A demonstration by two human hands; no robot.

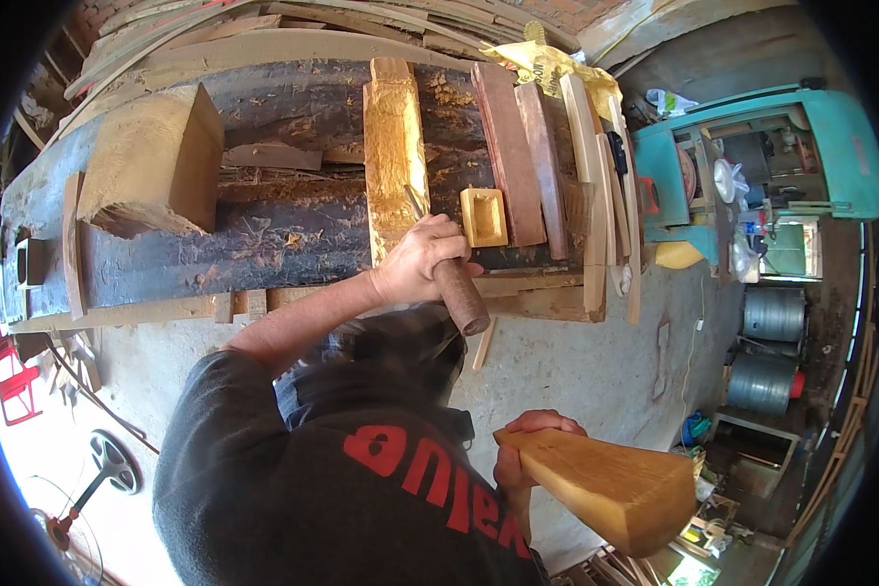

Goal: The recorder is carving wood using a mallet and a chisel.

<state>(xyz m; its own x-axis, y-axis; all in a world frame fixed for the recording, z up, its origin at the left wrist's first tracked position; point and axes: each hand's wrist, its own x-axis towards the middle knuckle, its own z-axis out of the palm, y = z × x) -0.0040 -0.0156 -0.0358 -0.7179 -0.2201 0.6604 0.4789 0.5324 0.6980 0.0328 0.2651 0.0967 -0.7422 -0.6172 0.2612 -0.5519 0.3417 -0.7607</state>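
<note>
Wooden mallet (610, 488) well apart from chisel (449, 273)

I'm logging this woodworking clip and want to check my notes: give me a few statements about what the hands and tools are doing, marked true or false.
1. The left hand grips a chisel by its dark round handle. True.
2. The chisel's blade touches the small square hollowed block. False: its tip rests on the long yellow plank, beside that block.
3. The right hand holds a wooden mallet. True.
4. The mallet is resting on the chisel handle. False: it is well apart from it, lower in the picture.
5. The plank lies on a dark, worn workbench. True.
</note>
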